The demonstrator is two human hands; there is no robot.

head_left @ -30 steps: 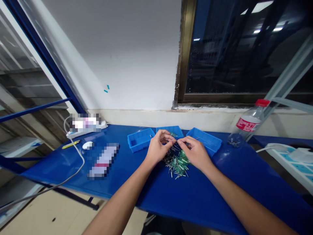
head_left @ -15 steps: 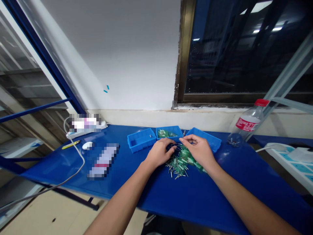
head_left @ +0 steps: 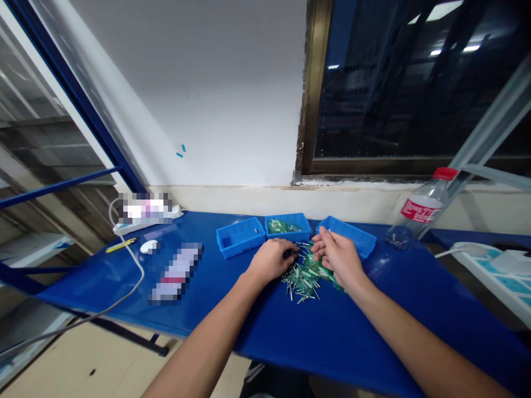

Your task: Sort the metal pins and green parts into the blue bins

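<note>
My left hand (head_left: 272, 260) rests at the left edge of a pile of thin metal pins and green plastic pieces (head_left: 307, 279). Its fingers curl down into the pins, and what they grip is hidden. Over the pile's right side, just in front of the right blue bin (head_left: 367, 243), is my right hand (head_left: 339, 257). Thumb and fingers are bent inward there, and anything between them is too small or hidden to make out. Green pieces lie in the middle blue bin (head_left: 290, 235). The left blue bin (head_left: 238, 249) has a small metal bit at its right end.
A clear bottle with a red cap (head_left: 418, 207) stands at the back right. On the left lie a blurred-out item (head_left: 176, 273), a white oval object (head_left: 148, 246), a yellow cutter (head_left: 120, 245) and a cable (head_left: 139, 265). The wall is behind the bins.
My right hand has turned, its palm more toward the left, and the small metal pin seen at its fingertips is no longer visible. My left fingers have curled further into the pile.
</note>
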